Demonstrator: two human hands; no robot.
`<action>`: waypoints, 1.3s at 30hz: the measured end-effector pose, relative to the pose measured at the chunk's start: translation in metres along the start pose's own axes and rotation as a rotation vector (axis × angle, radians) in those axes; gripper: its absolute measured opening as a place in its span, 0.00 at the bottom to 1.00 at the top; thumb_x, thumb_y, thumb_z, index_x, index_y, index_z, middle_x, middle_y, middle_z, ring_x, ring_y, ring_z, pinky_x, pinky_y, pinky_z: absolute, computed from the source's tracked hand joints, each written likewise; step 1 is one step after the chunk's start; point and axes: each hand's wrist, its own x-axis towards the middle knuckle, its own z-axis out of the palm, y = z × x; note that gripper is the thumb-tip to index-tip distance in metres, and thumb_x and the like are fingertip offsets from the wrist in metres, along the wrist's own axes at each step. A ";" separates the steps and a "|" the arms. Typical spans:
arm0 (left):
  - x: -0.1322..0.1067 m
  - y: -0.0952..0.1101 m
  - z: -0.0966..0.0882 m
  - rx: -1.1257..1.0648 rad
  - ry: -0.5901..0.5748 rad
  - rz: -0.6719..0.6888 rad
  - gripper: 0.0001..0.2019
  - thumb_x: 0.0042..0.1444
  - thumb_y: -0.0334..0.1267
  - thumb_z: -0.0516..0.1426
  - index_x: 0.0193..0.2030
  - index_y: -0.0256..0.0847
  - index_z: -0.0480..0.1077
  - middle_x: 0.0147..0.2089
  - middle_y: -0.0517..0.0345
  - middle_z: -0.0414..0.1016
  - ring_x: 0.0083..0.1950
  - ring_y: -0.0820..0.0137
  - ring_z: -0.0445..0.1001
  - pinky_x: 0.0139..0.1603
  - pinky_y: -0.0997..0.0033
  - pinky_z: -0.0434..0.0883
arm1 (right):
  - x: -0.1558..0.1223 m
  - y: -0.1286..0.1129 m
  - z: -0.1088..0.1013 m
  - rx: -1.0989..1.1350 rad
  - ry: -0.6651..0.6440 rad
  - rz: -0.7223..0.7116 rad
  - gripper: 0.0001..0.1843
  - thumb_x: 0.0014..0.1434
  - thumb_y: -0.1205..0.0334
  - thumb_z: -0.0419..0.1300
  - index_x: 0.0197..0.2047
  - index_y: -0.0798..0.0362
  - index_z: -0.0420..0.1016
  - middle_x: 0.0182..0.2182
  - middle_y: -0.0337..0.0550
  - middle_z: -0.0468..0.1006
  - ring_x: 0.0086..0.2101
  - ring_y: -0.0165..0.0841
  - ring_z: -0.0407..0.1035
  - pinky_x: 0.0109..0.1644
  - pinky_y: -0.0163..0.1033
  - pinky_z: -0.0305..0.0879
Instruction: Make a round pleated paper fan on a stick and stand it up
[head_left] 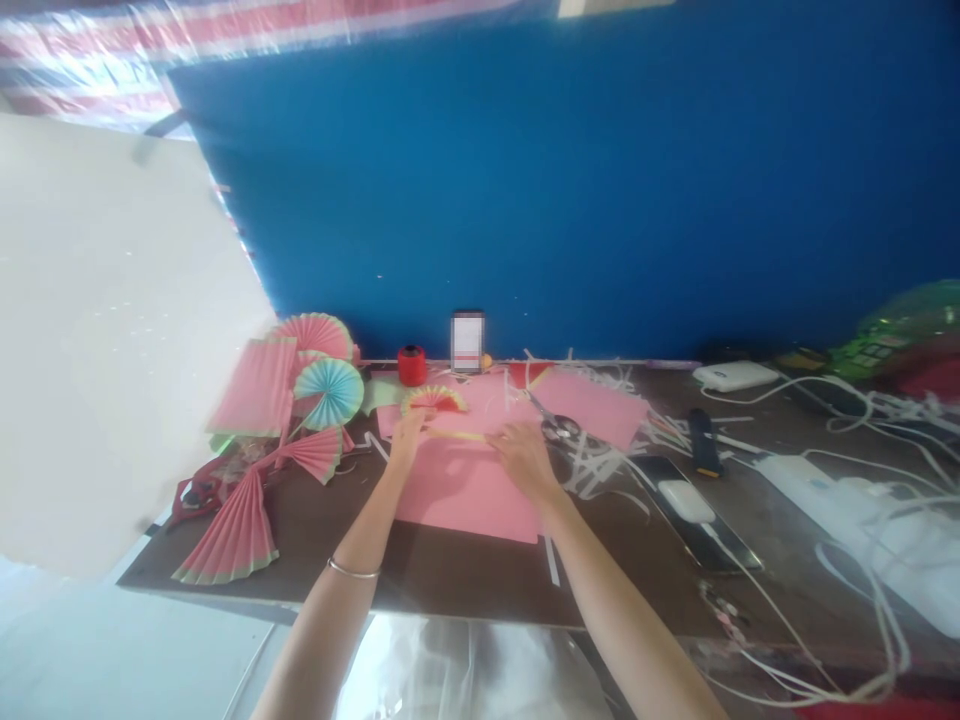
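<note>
Thin yellow paper strip [459, 436] is held over one large pink paper sheet [469, 495], its left end pinched by the almost closed left hand [409, 432], its right end by the almost closed right hand [523, 455]. At eleven o'clock from it, one yellow-edged pink pleated paper fan [442, 399] and one red cylindrical spool [412, 369] are seen; at twelve, one upright phone [468, 343], its screen too blurred to be read.

- Single head-worn view, looking forward and down from behind the hands.
- Near: the left hand [409, 437] and right hand [523, 457] reach in from the bottom edge to just below centre.
- Wide: the worktop [465, 578] spans most of the lower half, the blue panel [562, 180] the upper middle and right.
</note>
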 end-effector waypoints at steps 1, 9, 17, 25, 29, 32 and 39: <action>-0.002 0.000 -0.002 0.158 -0.008 0.152 0.12 0.50 0.46 0.58 0.30 0.38 0.74 0.38 0.49 0.74 0.46 0.61 0.71 0.50 0.60 0.66 | 0.000 0.003 0.001 -0.030 -0.044 0.010 0.18 0.59 0.72 0.49 0.41 0.50 0.78 0.34 0.48 0.76 0.40 0.39 0.64 0.51 0.47 0.51; -0.016 -0.015 0.003 0.971 -0.584 0.496 0.10 0.53 0.32 0.56 0.40 0.43 0.76 0.41 0.51 0.73 0.44 0.64 0.68 0.49 0.63 0.64 | -0.001 -0.002 0.006 -0.046 -0.178 -0.048 0.14 0.60 0.70 0.50 0.37 0.54 0.77 0.36 0.49 0.74 0.41 0.38 0.63 0.45 0.42 0.54; -0.016 -0.014 0.002 1.001 -0.579 0.505 0.11 0.54 0.29 0.53 0.39 0.41 0.75 0.39 0.51 0.73 0.42 0.64 0.68 0.46 0.64 0.64 | 0.001 -0.013 0.012 0.133 -0.148 -0.020 0.11 0.62 0.66 0.50 0.35 0.54 0.73 0.35 0.45 0.73 0.39 0.34 0.65 0.44 0.39 0.57; -0.018 -0.012 0.002 1.024 -0.535 0.442 0.09 0.53 0.30 0.53 0.37 0.40 0.74 0.39 0.51 0.73 0.42 0.64 0.69 0.46 0.64 0.64 | 0.001 -0.007 0.015 0.319 -0.138 0.001 0.11 0.62 0.62 0.51 0.34 0.53 0.72 0.35 0.44 0.72 0.40 0.34 0.64 0.45 0.39 0.58; -0.018 -0.010 0.002 1.050 -0.515 0.447 0.09 0.55 0.30 0.52 0.36 0.39 0.75 0.40 0.49 0.72 0.42 0.63 0.68 0.45 0.63 0.64 | 0.002 -0.007 0.016 0.371 -0.138 0.056 0.11 0.62 0.62 0.50 0.33 0.53 0.72 0.36 0.44 0.72 0.39 0.33 0.65 0.45 0.39 0.58; -0.018 -0.011 0.002 1.072 -0.479 0.447 0.09 0.54 0.30 0.53 0.35 0.38 0.74 0.38 0.48 0.71 0.43 0.62 0.67 0.46 0.61 0.63 | 0.004 -0.010 0.016 0.345 -0.143 0.117 0.10 0.61 0.62 0.51 0.32 0.54 0.71 0.36 0.44 0.73 0.38 0.33 0.65 0.43 0.38 0.58; -0.015 -0.017 -0.001 0.930 -0.389 0.366 0.06 0.53 0.32 0.54 0.27 0.37 0.71 0.31 0.52 0.70 0.35 0.67 0.68 0.41 0.64 0.65 | 0.006 -0.017 0.014 0.239 -0.151 0.194 0.11 0.60 0.63 0.49 0.30 0.54 0.70 0.33 0.44 0.72 0.36 0.33 0.65 0.41 0.37 0.57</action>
